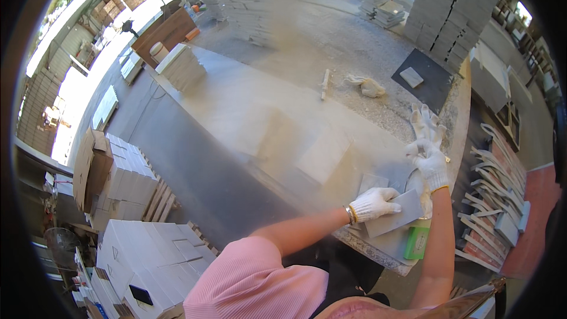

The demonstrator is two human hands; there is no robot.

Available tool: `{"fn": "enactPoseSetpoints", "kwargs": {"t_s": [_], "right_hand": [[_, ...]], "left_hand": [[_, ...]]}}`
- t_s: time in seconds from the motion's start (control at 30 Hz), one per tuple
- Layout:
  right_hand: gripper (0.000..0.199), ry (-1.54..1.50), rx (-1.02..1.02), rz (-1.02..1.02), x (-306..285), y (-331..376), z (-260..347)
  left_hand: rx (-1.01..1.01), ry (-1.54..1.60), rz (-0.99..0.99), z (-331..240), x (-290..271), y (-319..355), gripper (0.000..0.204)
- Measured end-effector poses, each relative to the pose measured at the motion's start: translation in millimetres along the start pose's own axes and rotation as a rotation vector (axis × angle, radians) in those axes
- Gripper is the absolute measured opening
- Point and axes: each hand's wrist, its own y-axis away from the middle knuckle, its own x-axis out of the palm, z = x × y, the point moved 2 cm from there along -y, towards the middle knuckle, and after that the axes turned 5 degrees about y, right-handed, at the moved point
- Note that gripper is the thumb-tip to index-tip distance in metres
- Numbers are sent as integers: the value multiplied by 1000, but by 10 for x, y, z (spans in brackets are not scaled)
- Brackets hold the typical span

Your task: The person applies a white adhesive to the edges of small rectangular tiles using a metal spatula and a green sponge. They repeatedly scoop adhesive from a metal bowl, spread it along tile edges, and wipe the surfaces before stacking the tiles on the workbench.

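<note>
My left hand [373,204], in a white knit glove, grips the left edge of a flat pale grey tile [404,214] at the table's near right corner. The thumb lies on top of the tile, and the fingers beneath are hidden. Farther right, my right hand [432,165], gloved too, has its fingers curled together. What they hold, if anything, is too small to make out. Just beyond its fingertips lies a loose white glove [426,123]. A round, pale-rimmed thing [416,179], partly covered, sits between my hands. Near the table edge stands a small green box [416,242].
Dusty light slabs [323,155] lie on the work table [236,88]. Beyond are a crumpled cloth [366,85], a white stick [325,84] and a dark board [422,80] bearing a small tile. Tall tile stacks [437,6] rise behind. White cartons [153,260] stand left; strips [493,195] lie right.
</note>
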Motion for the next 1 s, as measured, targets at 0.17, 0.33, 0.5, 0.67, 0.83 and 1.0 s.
{"fn": "enactPoseSetpoints", "kwargs": {"t_s": [0.17, 0.33, 0.5, 0.67, 0.83, 1.0], "right_hand": [[22, 707, -153, -88, 135, -149, -10], [36, 501, -86, -132, -105, 131, 239], [35, 666, -33, -376, -658, 933, 335], [36, 724, 129, -378, -875, 1641, 255], [52, 720, 342, -371, -776, 1836, 229], [40, 616, 400, -357, -692, 1796, 260]], "left_hand": [[49, -45, 9, -62, -31, 29, 50], [63, -86, 20, -88, -56, 37, 52], [46, -25, 7, -45, -50, -9, 48], [26, -34, -2, -117, -52, -52, 40], [77, -266, 12, -300, -161, -117, 43], [283, -697, 19, -777, -238, -208, 48]]}}
